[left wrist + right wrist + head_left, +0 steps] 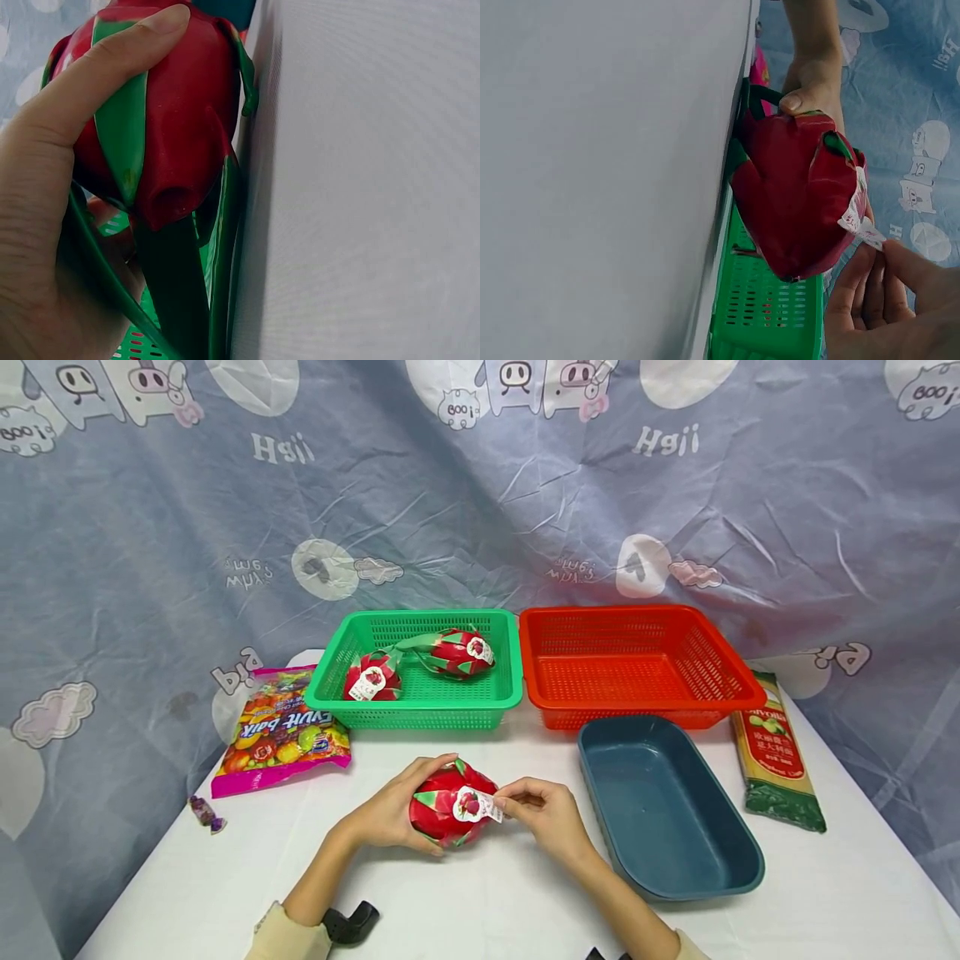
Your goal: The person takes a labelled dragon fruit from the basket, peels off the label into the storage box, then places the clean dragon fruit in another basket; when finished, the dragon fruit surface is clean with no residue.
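Red dragon fruit (438, 810), partly hidden behind the left hand (392, 811).

From afar I count three dragon fruits (437, 810), three white labels (472, 805), two hands (553, 821), two baskets (420, 719), one blue tub (671, 810), one fruit-printed bag (279, 732), one wrapped candy (204, 812) and one pasta packet (778, 753).

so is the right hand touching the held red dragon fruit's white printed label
Touching: the right wrist view shows the right hand pinching the white printed label by one end.
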Action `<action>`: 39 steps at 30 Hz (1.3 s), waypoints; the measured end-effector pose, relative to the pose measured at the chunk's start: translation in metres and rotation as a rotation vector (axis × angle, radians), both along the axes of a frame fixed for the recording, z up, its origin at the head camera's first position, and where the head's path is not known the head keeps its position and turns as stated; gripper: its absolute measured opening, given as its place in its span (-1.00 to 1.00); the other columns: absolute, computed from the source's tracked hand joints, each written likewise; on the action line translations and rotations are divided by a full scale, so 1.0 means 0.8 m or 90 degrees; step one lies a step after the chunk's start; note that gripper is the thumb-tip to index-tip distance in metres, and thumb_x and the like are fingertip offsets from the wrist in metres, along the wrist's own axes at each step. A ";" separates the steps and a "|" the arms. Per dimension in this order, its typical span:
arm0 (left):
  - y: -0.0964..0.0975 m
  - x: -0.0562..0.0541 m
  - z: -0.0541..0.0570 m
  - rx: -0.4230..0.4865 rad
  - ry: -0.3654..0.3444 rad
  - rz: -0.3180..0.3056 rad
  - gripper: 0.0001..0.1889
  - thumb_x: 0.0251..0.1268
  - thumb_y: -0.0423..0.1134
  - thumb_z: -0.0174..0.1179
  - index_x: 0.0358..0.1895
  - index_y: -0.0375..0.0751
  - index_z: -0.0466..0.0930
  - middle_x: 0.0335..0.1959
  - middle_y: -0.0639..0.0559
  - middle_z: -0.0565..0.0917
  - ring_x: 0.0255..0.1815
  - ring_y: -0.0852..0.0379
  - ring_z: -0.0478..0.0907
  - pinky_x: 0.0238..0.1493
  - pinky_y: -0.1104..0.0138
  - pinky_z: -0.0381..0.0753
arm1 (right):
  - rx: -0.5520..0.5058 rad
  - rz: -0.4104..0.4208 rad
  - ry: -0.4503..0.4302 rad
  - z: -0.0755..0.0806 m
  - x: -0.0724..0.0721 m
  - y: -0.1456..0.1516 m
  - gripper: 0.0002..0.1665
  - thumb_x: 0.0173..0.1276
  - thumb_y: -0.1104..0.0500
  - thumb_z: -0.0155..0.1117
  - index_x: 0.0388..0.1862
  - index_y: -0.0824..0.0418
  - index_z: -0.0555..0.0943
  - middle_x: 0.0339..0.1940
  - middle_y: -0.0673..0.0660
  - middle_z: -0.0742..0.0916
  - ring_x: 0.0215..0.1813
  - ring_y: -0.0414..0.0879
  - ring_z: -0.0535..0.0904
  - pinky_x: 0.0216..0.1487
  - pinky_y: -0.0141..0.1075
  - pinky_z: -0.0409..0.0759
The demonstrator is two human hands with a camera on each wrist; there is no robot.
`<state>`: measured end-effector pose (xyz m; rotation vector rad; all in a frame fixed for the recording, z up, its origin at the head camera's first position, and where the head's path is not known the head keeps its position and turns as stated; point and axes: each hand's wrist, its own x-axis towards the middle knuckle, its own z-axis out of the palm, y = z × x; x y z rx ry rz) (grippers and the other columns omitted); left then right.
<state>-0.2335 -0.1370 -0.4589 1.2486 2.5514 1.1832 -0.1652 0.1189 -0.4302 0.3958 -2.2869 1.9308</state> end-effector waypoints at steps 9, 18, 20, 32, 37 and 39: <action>0.004 -0.002 0.001 -0.003 0.002 -0.004 0.20 -0.44 0.14 0.54 0.42 0.24 -0.02 0.19 0.24 0.26 0.18 0.21 0.28 0.05 0.18 0.48 | 0.018 0.002 -0.028 0.021 0.010 0.002 -0.92 0.12 0.31 0.37 -0.38 0.31 0.67 -0.42 0.13 0.70 -0.42 -0.16 0.59 -0.32 -0.34 0.60; 0.001 0.006 0.025 0.020 -0.022 0.023 0.20 -0.45 -0.11 0.60 0.42 0.15 0.02 0.15 0.17 0.30 0.15 0.14 0.32 -0.01 0.19 0.51 | -0.048 0.034 0.034 0.043 0.016 0.004 -0.91 0.15 0.39 0.31 -0.34 0.41 0.63 -0.41 0.21 0.67 -0.38 -0.12 0.58 -0.25 -0.36 0.59; -0.003 0.009 0.036 0.033 -0.023 0.034 0.18 -0.44 -0.21 0.60 0.42 0.06 0.05 0.14 0.11 0.32 0.15 0.08 0.34 -0.03 0.18 0.53 | -0.076 0.022 0.049 0.040 0.011 0.009 -0.88 0.16 0.37 0.31 -0.32 0.42 0.62 -0.39 0.24 0.66 -0.38 -0.10 0.58 -0.24 -0.34 0.60; -0.008 0.020 0.045 0.028 -0.054 0.046 0.15 -0.39 -0.26 0.58 0.42 -0.03 0.05 0.15 0.07 0.31 0.18 0.00 0.31 -0.07 0.27 0.54 | -0.002 -0.158 0.035 0.058 0.029 0.036 -0.73 -0.05 0.21 0.52 -0.37 0.22 0.62 -0.44 0.10 0.64 -0.38 -0.06 0.56 -0.28 -0.36 0.57; -0.008 0.021 0.044 0.025 -0.046 0.048 0.15 -0.39 -0.25 0.58 0.42 -0.02 0.05 0.16 0.05 0.31 0.18 0.00 0.32 -0.06 0.26 0.53 | 0.024 -0.205 0.077 0.056 0.034 0.066 -0.73 -0.02 0.22 0.50 -0.34 0.23 0.60 -0.45 0.09 0.64 -0.40 -0.10 0.57 -0.33 -0.40 0.58; -0.008 0.021 0.044 0.024 -0.047 0.051 0.15 -0.39 -0.24 0.58 0.42 -0.01 0.05 0.15 0.06 0.31 0.18 0.00 0.32 -0.06 0.25 0.53 | 0.022 -0.215 0.082 0.056 0.036 0.077 -0.72 -0.01 0.28 0.48 -0.32 0.29 0.59 -0.44 0.14 0.64 -0.42 -0.10 0.58 -0.35 -0.42 0.59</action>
